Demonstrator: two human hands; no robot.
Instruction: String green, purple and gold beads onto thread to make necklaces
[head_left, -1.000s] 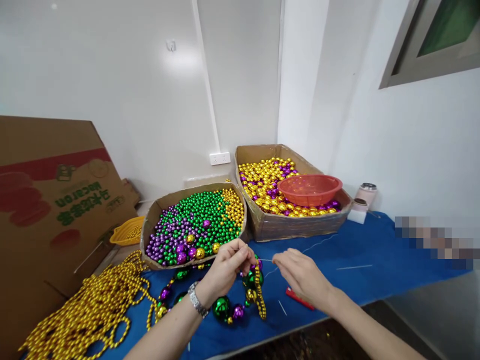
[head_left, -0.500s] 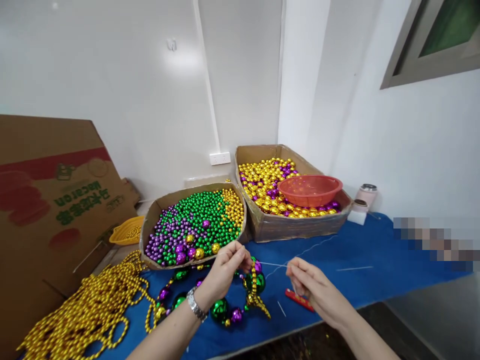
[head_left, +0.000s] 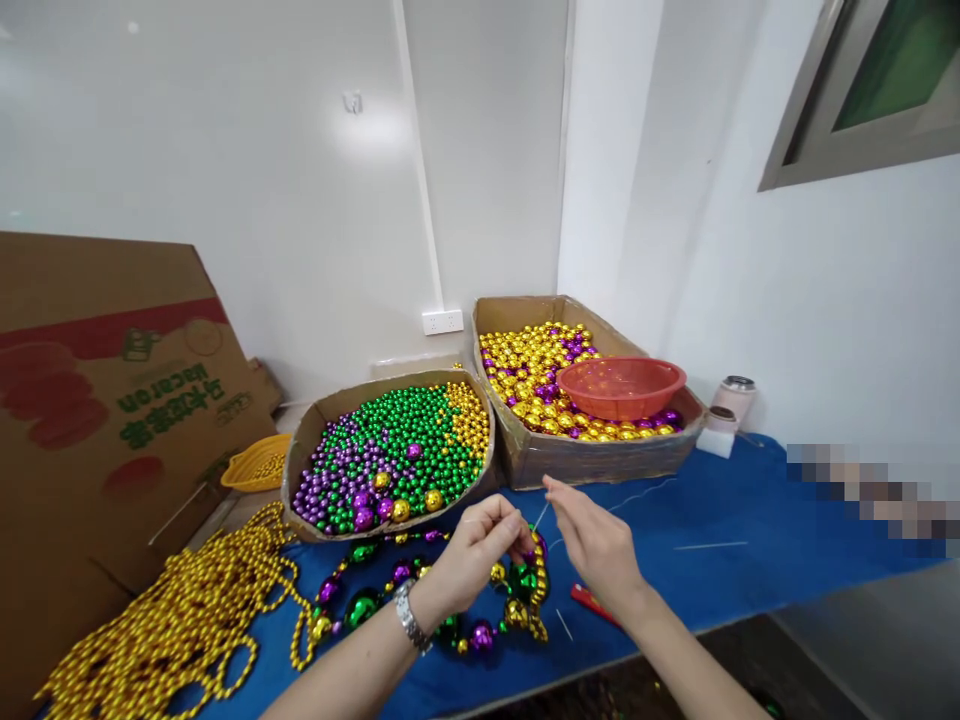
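My left hand (head_left: 472, 548), with a wristwatch on the wrist, is pinched shut on the end of a bead necklace (head_left: 450, 600) of large green, purple and gold balls that lies on the blue table cover (head_left: 720, 520). My right hand (head_left: 592, 540) is just to its right, fingers pinched on a thin white string (head_left: 600, 505) that runs off to the right over the cloth. The two hands almost touch above the necklace's gold bead strand (head_left: 536, 590).
Behind the hands stand two cardboard boxes: one (head_left: 300, 450) with green, purple and gold beads, one (head_left: 600, 458) with gold and purple beads and an orange plastic bowl (head_left: 621, 385). A gold bead chain pile (head_left: 172, 620) lies left, a big carton (head_left: 90, 400) behind it. A red tool (head_left: 592, 602) lies near my right wrist.
My right hand has moved left and up toward my left hand, closing the gap along the string. The necklace has shifted slightly on the cloth.
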